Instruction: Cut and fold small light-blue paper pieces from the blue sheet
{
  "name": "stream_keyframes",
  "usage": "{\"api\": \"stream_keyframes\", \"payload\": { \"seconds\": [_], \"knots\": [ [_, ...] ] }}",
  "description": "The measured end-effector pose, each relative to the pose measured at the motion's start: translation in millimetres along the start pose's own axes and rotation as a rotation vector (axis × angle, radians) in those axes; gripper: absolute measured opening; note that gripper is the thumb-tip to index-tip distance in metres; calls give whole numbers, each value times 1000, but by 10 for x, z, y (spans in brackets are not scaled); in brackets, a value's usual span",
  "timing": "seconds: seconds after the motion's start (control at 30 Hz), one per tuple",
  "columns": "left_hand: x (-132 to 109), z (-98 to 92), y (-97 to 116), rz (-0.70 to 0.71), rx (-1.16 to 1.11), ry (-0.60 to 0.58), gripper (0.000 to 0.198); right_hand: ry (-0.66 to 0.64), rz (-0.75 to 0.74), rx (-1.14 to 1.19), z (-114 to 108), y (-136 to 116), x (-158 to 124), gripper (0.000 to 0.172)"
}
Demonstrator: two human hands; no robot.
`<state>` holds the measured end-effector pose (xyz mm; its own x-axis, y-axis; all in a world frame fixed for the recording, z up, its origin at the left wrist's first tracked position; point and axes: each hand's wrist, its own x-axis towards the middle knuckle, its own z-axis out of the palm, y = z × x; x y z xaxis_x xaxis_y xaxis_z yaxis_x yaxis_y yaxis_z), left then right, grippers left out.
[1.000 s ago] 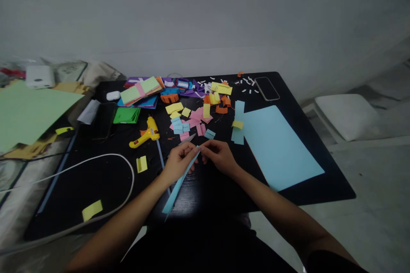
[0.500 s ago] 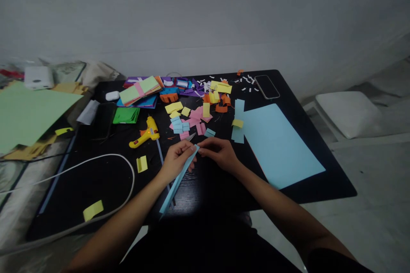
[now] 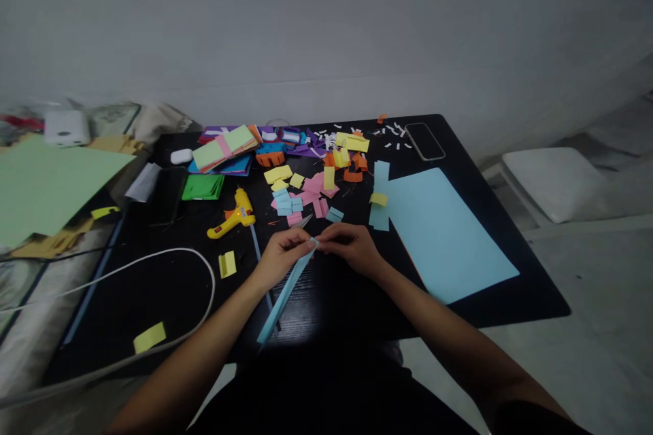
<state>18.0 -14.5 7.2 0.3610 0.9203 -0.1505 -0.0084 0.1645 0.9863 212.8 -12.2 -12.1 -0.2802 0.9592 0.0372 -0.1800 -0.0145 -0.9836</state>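
Observation:
Over the near middle of the black table [image 3: 153, 285], both my hands pinch the top end of a long light blue paper strip [image 3: 283, 298]. My left hand [image 3: 281, 257] holds it from the left with closed fingers. My right hand [image 3: 352, 248] pinches the same end from the right. The strip slants down and left toward my lap. Just beyond my fingers lie scissors [image 3: 304, 221] and a heap of small folded paper pieces [image 3: 300, 194] in pink, yellow, blue and orange.
A light blue sheet [image 3: 439, 231] lies right of my hands, a phone [image 3: 424, 141] beyond it. A yellow glue gun [image 3: 233, 215] and white cable [image 3: 168, 255] sit to the left. Stacked coloured paper [image 3: 224, 146] is at the back, a large green sheet [image 3: 45, 183] far left.
My hands stay together on the strip's top end, with only small finger shifts. The view has shifted slightly.

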Motion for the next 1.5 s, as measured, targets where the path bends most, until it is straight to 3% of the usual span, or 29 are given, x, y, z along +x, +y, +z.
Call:
{"api": "stream_keyframes", "payload": {
  "seconds": [0.27,0.4,0.6,0.87,1.23,1.4,1.5],
  "knots": [
    [7,-27,-49,-22,21,-45,36,-6,26,-19,-7,-13,-25,20],
    [7,-8,-24,6,35,1,38,5,103,5,-7,-15,-21,28],
    [9,7,-19,69,85,35,39,-106,207,89,3,-18,-11,33],
    [8,-9,-35,72,96,-19,37,-113,160,6,12,-32,-26,32],
    [-14,62,-61,67,100,142,31,-59,170,-58,16,2,-11,34],
    [-29,75,-62,-40,36,51,34,26,147,-63,-6,-6,19,37],
    [-38,83,-60,-100,-17,57,36,54,126,-69,-21,-20,28,36]
  ]
}}
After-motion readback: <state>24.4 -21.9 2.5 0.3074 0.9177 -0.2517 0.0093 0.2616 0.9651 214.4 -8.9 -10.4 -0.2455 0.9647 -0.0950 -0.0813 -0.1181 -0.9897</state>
